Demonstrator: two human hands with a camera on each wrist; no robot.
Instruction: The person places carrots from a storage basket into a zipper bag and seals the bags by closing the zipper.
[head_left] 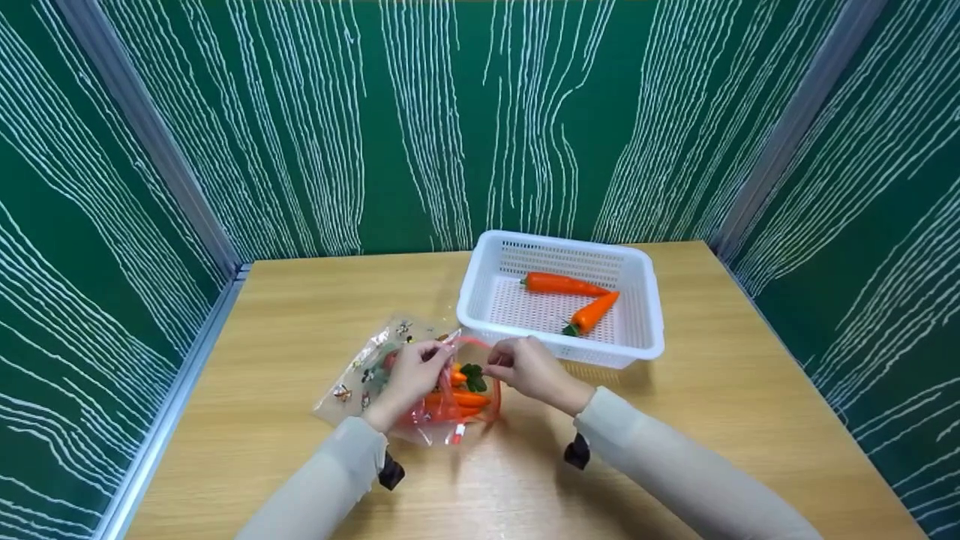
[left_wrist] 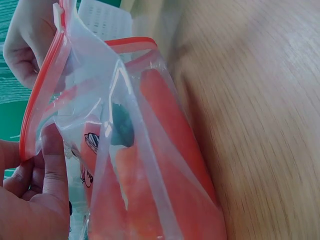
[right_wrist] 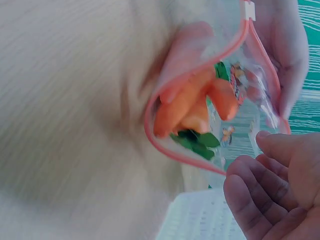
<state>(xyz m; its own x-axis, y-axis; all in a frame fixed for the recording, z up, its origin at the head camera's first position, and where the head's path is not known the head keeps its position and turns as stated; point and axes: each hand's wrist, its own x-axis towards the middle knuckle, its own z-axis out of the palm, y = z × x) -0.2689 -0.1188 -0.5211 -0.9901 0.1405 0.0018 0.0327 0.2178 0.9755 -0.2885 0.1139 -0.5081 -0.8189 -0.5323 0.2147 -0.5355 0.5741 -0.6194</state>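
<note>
Both hands meeting at zip bag [head_left: 420, 390] near table's [head_left: 750, 390] front-middle edge: left hand [head_left: 411, 375] and right hand [head_left: 529, 367] pinching opposite rim sides. Left wrist: thumb [left_wrist: 52, 155] clamping red strip, carrots [left_wrist: 170, 150] lengthwise inside. Right wrist: mouth [right_wrist: 200, 100] spread, fingers [right_wrist: 260, 200] beside rim.

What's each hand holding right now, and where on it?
Both hold the zip bag of carrots by its red-edged mouth: left hand pinches one side of the rim, right hand the opposite side.
</note>
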